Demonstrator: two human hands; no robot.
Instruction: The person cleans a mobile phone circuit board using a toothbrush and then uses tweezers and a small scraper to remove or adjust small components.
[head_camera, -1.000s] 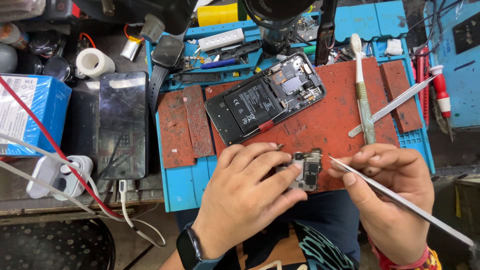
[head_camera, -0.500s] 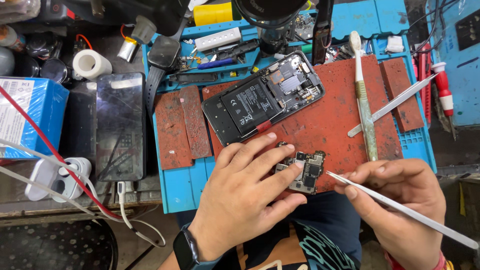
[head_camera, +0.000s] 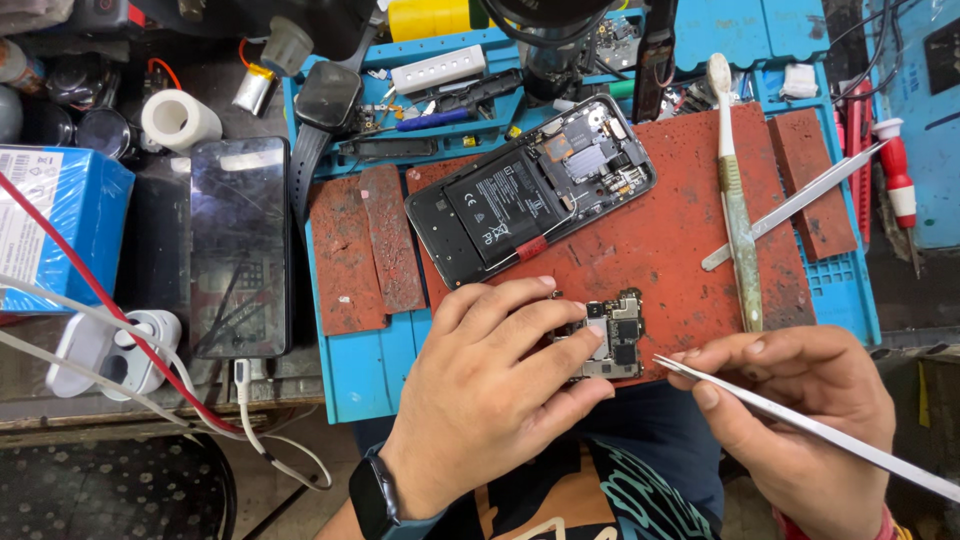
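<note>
My left hand (head_camera: 490, 400) pins a small phone circuit board (head_camera: 610, 345) against the front edge of the worn red mat (head_camera: 660, 260). My right hand (head_camera: 800, 415) grips long metal tweezers (head_camera: 800, 425); their tip points left and stops just right of the board, apart from it. Behind the board lies an opened phone (head_camera: 530, 200) with its black battery and inner parts showing.
A toothbrush (head_camera: 735, 190), a second pair of tweezers (head_camera: 795, 205) and a red-handled screwdriver (head_camera: 895, 180) lie on the right. A dark phone (head_camera: 240, 245) on a cable, a blue box (head_camera: 55, 225), a tape roll (head_camera: 180, 120) and a smartwatch (head_camera: 325, 105) sit left.
My right hand has pulled the tweezers back to the right, off the board. My left hand has shifted slightly, uncovering more of the board.
</note>
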